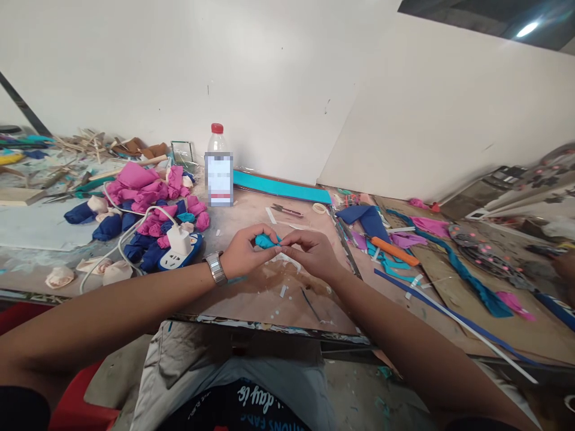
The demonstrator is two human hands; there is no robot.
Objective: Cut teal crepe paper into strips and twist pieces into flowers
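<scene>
A small turquoise fabric flower [266, 240], bunched up like a rosebud, sits between my two hands above the table. My left hand [249, 250], with a metal watch at the wrist, is closed around it. The thumb and fingertips of my right hand [311, 252] pinch at its right end, close to the left fingertips. Whether a strip or thread lies in that pinch is too small to tell. White scraps of paper lie on the brown tabletop [256, 305] just below the hands.
Pink, navy and cream fabric flowers [144, 191] pile up at left beside a power strip [182, 254] with a white plug and cable. Behind stand a red-capped bottle [217, 143] and a turquoise strip [283, 187]. An orange-handled cutter [395, 251] lies right among fabric scraps.
</scene>
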